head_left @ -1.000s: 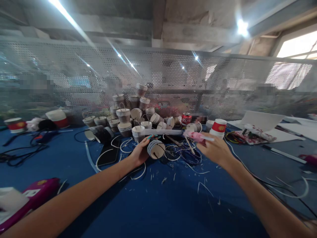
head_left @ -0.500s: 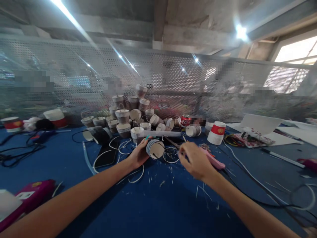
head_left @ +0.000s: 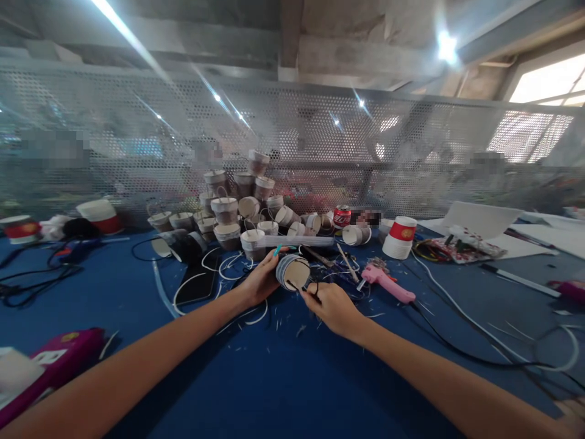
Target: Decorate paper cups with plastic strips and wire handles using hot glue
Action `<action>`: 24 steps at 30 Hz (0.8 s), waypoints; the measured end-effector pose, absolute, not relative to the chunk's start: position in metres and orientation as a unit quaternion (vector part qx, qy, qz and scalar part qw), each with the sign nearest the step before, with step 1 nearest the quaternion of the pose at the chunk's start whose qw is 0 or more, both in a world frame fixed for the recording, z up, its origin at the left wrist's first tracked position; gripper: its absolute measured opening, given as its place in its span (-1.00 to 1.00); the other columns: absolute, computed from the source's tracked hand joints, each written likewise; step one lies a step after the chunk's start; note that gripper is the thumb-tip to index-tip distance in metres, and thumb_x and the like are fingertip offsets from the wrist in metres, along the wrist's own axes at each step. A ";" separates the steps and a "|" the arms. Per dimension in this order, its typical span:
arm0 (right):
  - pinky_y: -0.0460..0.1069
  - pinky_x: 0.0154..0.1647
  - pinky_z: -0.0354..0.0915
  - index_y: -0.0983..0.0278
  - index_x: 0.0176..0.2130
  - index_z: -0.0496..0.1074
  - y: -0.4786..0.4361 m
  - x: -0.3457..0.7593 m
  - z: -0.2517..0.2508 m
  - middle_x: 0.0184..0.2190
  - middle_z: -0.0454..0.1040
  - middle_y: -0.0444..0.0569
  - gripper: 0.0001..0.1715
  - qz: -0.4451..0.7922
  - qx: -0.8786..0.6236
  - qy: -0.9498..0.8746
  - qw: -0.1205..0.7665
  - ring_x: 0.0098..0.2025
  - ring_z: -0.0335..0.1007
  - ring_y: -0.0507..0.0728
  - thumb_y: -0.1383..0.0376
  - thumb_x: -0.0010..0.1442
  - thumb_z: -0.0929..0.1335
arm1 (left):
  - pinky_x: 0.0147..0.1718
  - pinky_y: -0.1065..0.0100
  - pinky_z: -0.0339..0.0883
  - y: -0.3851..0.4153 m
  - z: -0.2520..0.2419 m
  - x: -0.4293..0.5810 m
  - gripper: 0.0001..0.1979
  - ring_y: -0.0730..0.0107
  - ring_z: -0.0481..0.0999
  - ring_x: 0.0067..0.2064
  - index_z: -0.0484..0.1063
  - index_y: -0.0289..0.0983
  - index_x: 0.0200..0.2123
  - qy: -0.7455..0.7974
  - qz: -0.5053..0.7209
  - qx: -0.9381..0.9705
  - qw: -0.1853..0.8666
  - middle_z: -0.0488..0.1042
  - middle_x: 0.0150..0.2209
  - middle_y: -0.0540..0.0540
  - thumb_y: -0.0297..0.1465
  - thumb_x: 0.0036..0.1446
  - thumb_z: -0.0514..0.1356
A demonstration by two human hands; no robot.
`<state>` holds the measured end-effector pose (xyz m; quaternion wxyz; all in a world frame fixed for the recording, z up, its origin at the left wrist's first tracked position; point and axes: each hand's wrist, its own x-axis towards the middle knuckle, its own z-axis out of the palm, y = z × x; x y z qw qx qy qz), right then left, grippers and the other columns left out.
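My left hand is wrapped round the side of a small paper cup, tilted so that its pale round end faces me. Grey-blue bands circle the cup's side. A thin turquoise strip sticks up by the left thumb. Against the cup's lower right edge, my right hand has its fingers closed in a pinch on a thin black cord that loops by the cup. The fingertips partly hide the cord's end. Just right of that hand lies a pink glue gun.
Behind my hands rises a pile of wrapped cups with looped handles. A soda can, stacked red-and-white cups and a black phone stand or lie around. White cord pieces and scraps litter the blue table.
My right hand has moved left and down from beside the glue gun to the cup, uncovering the gun. The cup in my left hand has shifted slightly right.
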<state>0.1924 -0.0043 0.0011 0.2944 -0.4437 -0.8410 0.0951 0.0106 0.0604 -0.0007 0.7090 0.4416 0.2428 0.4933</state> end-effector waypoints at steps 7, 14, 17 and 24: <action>-0.09 -0.48 0.11 0.25 -0.61 0.16 -0.002 0.193 -0.004 -0.67 0.28 -0.13 -0.59 0.122 -0.410 -0.828 0.364 -0.60 0.22 -0.01 0.29 0.25 0.14 | -0.31 0.34 0.28 0.058 0.002 0.012 -0.68 0.31 0.43 -0.26 0.39 -0.22 -0.14 0.240 0.489 0.445 0.711 0.45 -0.23 -0.08 -0.29 0.00 0.25; -0.08 -0.44 0.17 0.24 -0.62 0.14 0.001 0.195 -0.008 -0.65 0.33 -0.10 -0.56 0.135 -0.417 -0.813 0.384 -0.59 0.29 0.01 0.26 0.27 0.12 | -0.29 0.30 0.29 0.057 0.003 0.012 -0.67 0.26 0.43 -0.22 0.39 -0.22 -0.14 0.245 0.485 0.453 0.706 0.45 -0.21 -0.10 -0.29 -0.01 0.26; -0.08 -0.48 0.14 0.23 -0.64 0.08 0.002 0.195 -0.009 -0.70 0.27 -0.12 -0.55 0.132 -0.425 -0.811 0.378 -0.63 0.25 0.00 0.27 0.27 0.13 | -0.29 0.30 0.29 0.057 0.002 0.012 -0.67 0.25 0.43 -0.21 0.39 -0.22 -0.14 0.245 0.485 0.451 0.708 0.45 -0.20 -0.10 -0.28 -0.02 0.26; -0.10 -0.56 0.09 0.23 -0.63 0.09 -0.001 0.195 -0.004 -0.73 0.23 -0.16 -0.59 0.148 -0.421 -0.819 0.360 -0.67 0.17 -0.03 0.30 0.24 0.14 | -0.31 0.32 0.30 0.056 0.004 0.012 -0.69 0.31 0.43 -0.27 0.40 -0.23 -0.16 0.246 0.491 0.441 0.710 0.45 -0.25 -0.08 -0.30 -0.01 0.26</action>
